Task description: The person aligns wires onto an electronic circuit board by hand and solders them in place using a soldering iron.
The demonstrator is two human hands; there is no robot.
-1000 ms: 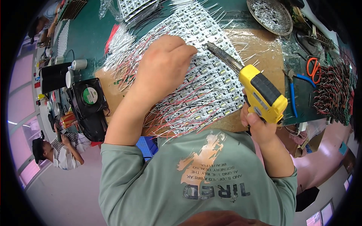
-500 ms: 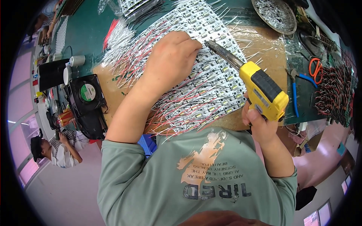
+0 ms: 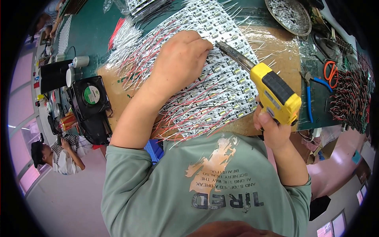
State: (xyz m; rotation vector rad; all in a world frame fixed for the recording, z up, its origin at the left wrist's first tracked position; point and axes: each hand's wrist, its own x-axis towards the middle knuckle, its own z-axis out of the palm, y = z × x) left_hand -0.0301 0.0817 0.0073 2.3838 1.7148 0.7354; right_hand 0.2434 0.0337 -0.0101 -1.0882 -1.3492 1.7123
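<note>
A panel of white circuit boards with rows of small yellowish parts lies on a brown board. Red and white wires fan out from its lower rows. My left hand rests over the panel, thumb and fingers pinched together; what they hold is hidden by the fingers. In my right hand is a yellow and black soldering gun, gripped by its handle. Its metal tip points up and left, close to my left fingertips, over the boards. I cannot tell whether the tip touches a board.
Loose white and red wires lie beyond my left hand. A black fan stands at left. A round metal dish sits far right, with blue-handled pliers, orange-handled scissors and a wire bundle nearer. Another person sits far left.
The soldering gun and its tip have shifted very slightly. My left hand keeps its pinch, almost in the same place.
</note>
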